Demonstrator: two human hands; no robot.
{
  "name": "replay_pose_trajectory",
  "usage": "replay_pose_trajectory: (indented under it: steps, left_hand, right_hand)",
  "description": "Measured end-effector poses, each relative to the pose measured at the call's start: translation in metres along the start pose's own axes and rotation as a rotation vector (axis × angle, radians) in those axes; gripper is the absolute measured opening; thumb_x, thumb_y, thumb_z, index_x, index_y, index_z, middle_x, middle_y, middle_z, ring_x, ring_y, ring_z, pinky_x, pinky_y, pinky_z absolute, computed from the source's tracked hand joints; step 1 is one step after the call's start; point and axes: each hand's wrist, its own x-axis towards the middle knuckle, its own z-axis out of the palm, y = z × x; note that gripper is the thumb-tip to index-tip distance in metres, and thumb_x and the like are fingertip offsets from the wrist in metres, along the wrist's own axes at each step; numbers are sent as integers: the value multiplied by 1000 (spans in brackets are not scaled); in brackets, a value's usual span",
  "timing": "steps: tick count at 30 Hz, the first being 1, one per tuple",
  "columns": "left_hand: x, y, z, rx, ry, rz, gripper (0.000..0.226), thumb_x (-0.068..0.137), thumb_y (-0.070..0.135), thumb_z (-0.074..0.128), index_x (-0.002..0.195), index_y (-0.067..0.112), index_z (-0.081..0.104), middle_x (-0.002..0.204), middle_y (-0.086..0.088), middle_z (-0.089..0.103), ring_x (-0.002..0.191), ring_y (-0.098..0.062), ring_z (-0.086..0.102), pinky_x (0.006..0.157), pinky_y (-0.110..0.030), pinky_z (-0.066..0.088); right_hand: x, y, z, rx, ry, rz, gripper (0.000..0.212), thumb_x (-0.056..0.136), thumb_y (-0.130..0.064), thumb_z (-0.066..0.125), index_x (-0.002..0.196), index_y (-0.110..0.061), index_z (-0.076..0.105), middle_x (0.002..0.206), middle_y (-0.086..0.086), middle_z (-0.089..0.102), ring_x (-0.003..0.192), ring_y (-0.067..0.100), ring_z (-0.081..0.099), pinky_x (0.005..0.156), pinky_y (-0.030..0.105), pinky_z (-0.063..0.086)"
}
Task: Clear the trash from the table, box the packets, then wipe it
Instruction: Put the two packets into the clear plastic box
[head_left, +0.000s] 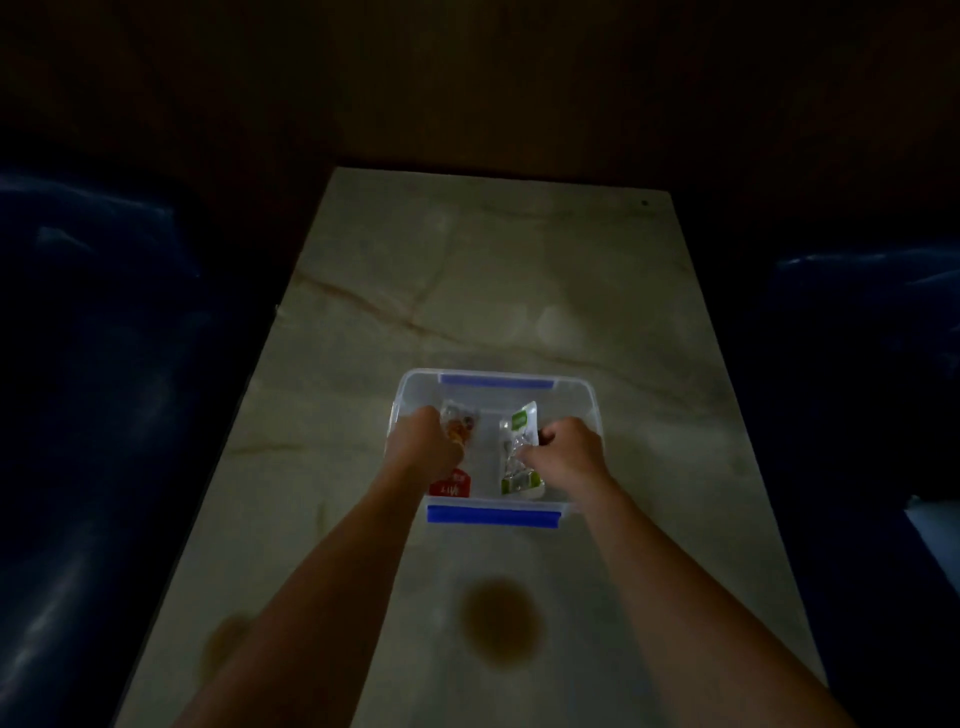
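A clear plastic box (571, 387) with blue clips stands in the middle of the pale marble table (498, 270). Both hands reach into it. My left hand (426, 444) is closed over a packet with red and orange print (451, 486) on the box's left side. My right hand (569, 449) pinches a clear packet with green labels (517, 452) on the right side. Both packets lie inside the box. The room is dim.
A brown round stain (501, 621) marks the table near me, and a fainter one (226, 642) sits near the left edge. Dark blue padded seats (104, 415) flank the table on both sides. A dark wall closes the far end.
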Motion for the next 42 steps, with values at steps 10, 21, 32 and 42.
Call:
replay_pose_trajectory:
  steps: [10,21,32,42]
  left_hand:
    - [-12,5,10,288,-44,300,22,90,21,66,111,17,62,104,-3,66,87,-15,63,77,-28,52]
    - [-16,6,19,509,-329,239,38,97,31,47,130,14,54,127,-12,61,109,-26,62,97,-44,51]
    - [-15,0,16,342,-243,113,32,100,45,41,89,18,55,80,-1,54,81,-15,57,80,-32,45]
    - [-45,-2,1,359,-194,242,41,100,50,40,103,17,64,94,-2,62,80,-13,60,71,-28,46]
  right_hand:
    - [0,-9,14,-215,39,-171,4,90,-19,68,90,-17,65,80,-3,62,74,13,62,64,26,51]
    - [-3,-2,30,-399,-88,-289,7,92,-17,64,95,-12,66,89,4,66,81,17,63,68,25,47]
    - [1,18,10,-414,-10,-216,15,93,-24,63,94,-10,68,87,5,68,85,19,68,69,28,51]
    - [-20,12,0,-425,-92,-244,26,95,-36,59,96,-11,67,94,6,65,85,20,65,79,37,57]
